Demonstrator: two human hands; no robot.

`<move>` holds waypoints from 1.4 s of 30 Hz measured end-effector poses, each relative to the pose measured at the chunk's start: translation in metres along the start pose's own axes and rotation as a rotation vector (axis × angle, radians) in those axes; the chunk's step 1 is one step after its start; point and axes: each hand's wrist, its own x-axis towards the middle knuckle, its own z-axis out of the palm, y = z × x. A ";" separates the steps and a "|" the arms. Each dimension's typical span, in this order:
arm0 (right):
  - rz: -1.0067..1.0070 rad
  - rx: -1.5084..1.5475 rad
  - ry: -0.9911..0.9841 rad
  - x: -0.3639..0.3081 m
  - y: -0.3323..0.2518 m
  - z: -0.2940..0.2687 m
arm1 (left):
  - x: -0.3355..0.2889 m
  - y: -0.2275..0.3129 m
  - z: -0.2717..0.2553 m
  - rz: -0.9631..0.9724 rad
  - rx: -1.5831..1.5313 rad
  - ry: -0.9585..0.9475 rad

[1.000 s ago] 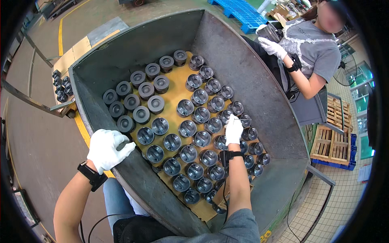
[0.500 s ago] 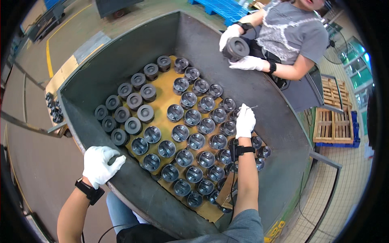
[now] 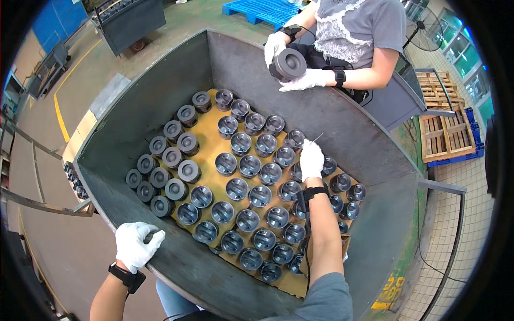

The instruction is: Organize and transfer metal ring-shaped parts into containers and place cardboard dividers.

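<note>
My left hand (image 3: 135, 245), in a white glove, has its fingers curled over the rim of a grey metal bin (image 3: 257, 56). My right hand (image 3: 311, 160), also gloved, is closed around a thin metal rod (image 3: 318, 137) whose tip pokes out past the fingers. It hovers over the bin's right half, beside a metal piston (image 3: 294, 139). Several pistons near it stand with their hollow undersides up, such as one (image 3: 259, 196) in the middle. At the left, several dark pistons (image 3: 172, 157) stand crown up. My right forearm and hand hide some pistons.
Brown cardboard (image 3: 209, 139) lies under the pistons. Across the bin a co-worker's gloved hands (image 3: 308, 80) hold a dark piston (image 3: 290, 63) above the far wall. Wooden pallets (image 3: 444, 134) stand at the right; a blue pallet (image 3: 259, 12) and another grey bin (image 3: 131, 24) lie beyond.
The whole view has shifted. My right hand has moved slightly left toward the neighbouring piston, with the rod still in it. My left hand stays on the rim. The co-worker's piston has turned slightly.
</note>
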 end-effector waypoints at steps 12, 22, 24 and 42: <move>0.229 0.498 -0.081 0.043 0.025 0.054 | 0.003 0.006 -0.003 -0.056 0.011 -0.081; 0.232 0.091 0.218 0.077 0.055 -0.006 | 0.004 0.003 0.000 -0.019 0.033 -0.058; 0.251 0.288 0.173 0.078 0.064 0.024 | 0.005 0.005 0.000 -0.002 0.034 -0.041; 0.443 0.991 0.114 0.108 0.036 0.028 | 0.006 0.002 0.005 0.060 0.054 0.025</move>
